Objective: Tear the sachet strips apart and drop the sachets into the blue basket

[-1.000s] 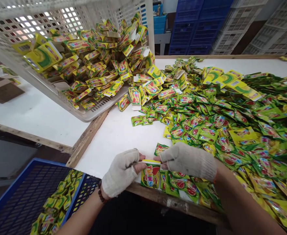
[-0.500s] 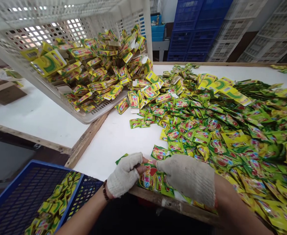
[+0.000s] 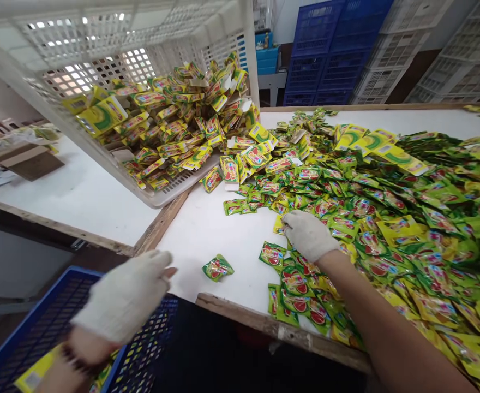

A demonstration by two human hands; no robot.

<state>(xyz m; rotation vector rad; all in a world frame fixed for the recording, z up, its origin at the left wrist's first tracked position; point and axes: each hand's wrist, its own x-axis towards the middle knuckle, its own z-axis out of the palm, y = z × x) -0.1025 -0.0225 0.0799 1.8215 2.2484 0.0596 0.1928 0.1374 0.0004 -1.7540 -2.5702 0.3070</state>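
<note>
My left hand (image 3: 127, 292), in a white knitted glove, is above the blue basket at the lower left. It is blurred by motion, its fingers loosely apart with nothing visible in them. My right hand (image 3: 309, 234), in a similar glove, reaches onto the heap of green and yellow snack packets (image 3: 358, 207). Its fingertips curl down beside a yellow packet (image 3: 279, 225); whatever they grip is hidden. A single green packet (image 3: 217, 267) lies on the white tabletop (image 3: 183, 245) between my hands. More green packets (image 3: 295, 281) lie near the front edge, below my right hand.
A tilted white crate (image 3: 154, 202) spills small yellow boxes (image 3: 174, 125) onto the table. The blue basket (image 3: 78, 273) holds yellow packs, partly covered by my left arm. A wooden strip (image 3: 244, 314) edges the table. Blue crates (image 3: 325, 54) are stacked behind; a cardboard box (image 3: 31, 161) sits left.
My hands have parted from the green packet they held together at the front edge. The left moved left over the blue basket; the right moved forward onto the heap.
</note>
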